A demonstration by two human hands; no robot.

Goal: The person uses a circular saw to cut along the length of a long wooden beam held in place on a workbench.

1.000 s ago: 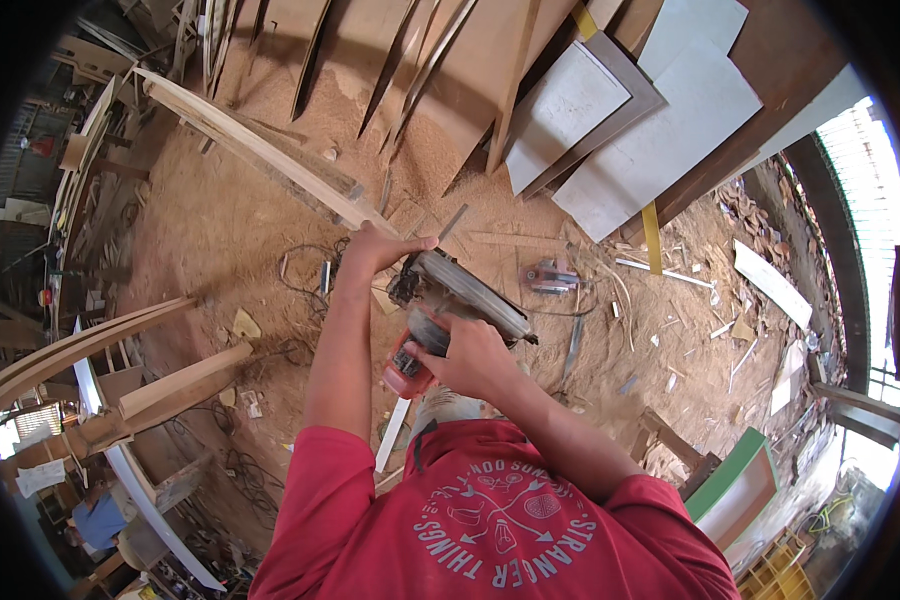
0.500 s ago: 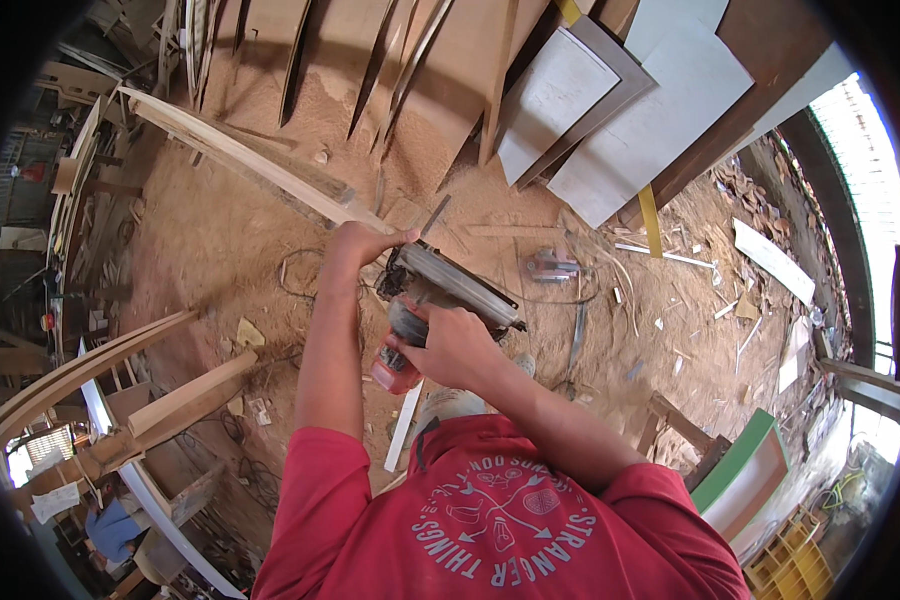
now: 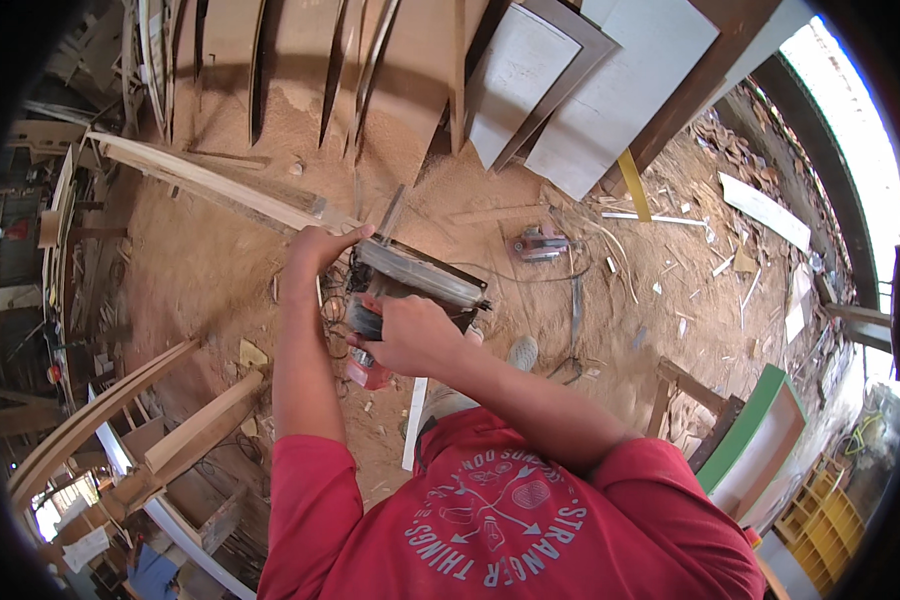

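A long pale wooden board slants from the far left toward the middle. My left hand is closed on its nearer end; the thumb stretches right toward a power tool, and the other fingers are mostly hidden. Just right of that hand is the power tool, red and black with a long grey metal base; its exact kind I cannot make out. My right hand wraps round its dark handle. The tool's red rear end shows below that hand.
A red corded power tool lies on the sawdust-covered floor. Large panels lean at the back right. Curved timbers stand at the left, a green-edged frame and yellow crate at the right. Wood scraps litter the floor.
The whole view has shifted, so most of the scene sits further left. Both hands keep their grip on the board and the power tool, with little change between them.
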